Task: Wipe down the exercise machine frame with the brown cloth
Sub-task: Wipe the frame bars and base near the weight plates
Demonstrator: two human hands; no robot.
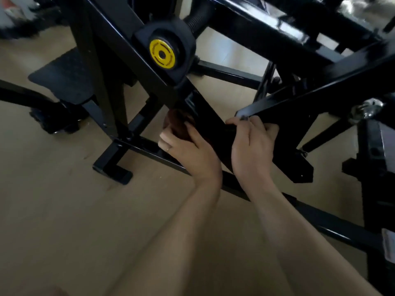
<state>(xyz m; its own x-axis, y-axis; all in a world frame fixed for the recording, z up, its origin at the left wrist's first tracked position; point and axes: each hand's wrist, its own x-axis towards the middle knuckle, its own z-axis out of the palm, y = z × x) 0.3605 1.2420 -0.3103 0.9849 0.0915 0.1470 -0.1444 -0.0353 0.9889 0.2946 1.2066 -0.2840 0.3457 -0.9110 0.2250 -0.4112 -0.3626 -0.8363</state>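
Observation:
The black steel frame (119,45) of the exercise machine fills the upper half of the head view. A slanted black beam (211,122) runs down between my two hands. My left hand (188,150) grips the bunched brown cloth (177,124) and holds it against the left side of that beam, just below a pivot with a yellow cap (162,54). My right hand (252,144) curls over the beam's right edge, fingers wrapped around the lower end of another black bar (299,99). Part of the cloth is hidden behind the beam.
A black foot plate (64,75) sits at the left, with a wheel (53,120) under it. Low cross bars and a foot (113,167) lie on the tan floor (53,210). More black frame parts and a chrome fitting (367,110) crowd the right side.

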